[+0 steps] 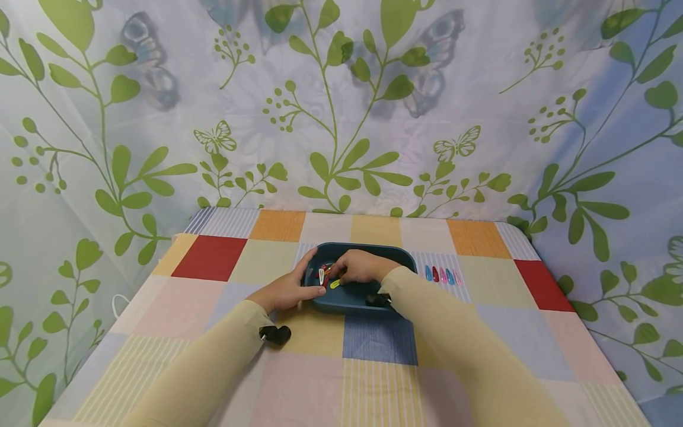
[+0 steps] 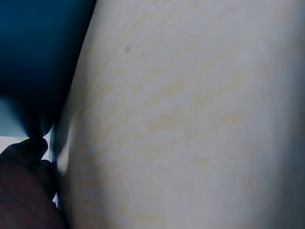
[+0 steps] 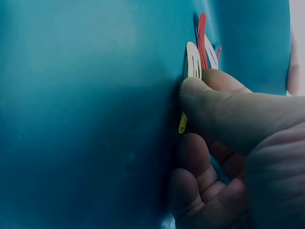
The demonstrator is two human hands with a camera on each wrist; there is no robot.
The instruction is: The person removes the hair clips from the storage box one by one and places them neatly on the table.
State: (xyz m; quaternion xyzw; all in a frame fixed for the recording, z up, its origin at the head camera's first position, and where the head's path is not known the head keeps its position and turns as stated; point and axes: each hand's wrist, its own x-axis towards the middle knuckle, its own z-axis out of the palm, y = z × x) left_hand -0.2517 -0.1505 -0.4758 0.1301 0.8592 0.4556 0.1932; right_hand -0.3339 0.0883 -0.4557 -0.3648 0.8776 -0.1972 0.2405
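Head view. A table with a checked cloth of coloured squares, backed by a leaf-and-butterfly curtain. A dark blue tray sits mid-table. The left hand lies at the tray's left edge, its fingers bent over the rim. The right hand reaches down inside the tray, fingers curled, among hair clips: a white clip, a yellow clip just below the fingertips, and red ones partly hidden. A row of hair clips, blue, red and pink, lies side by side on the cloth just right of the tray. Both forearms wear cream sleeves. A small black camera unit sits at the left wrist.

Left wrist view. Mostly filled by a blurred pale surface very close to the lens, which I cannot identify. The tray's dark blue wall shows at upper left. Dark fingertips sit at the lower left, against the tray; whether they grip it is unclear here.

Right wrist view. Tray floor fills the frame. The right hand pinches the yellow clip, thumb pressed on it and the other fingers curled beneath. A red clip lies just behind it, touching.
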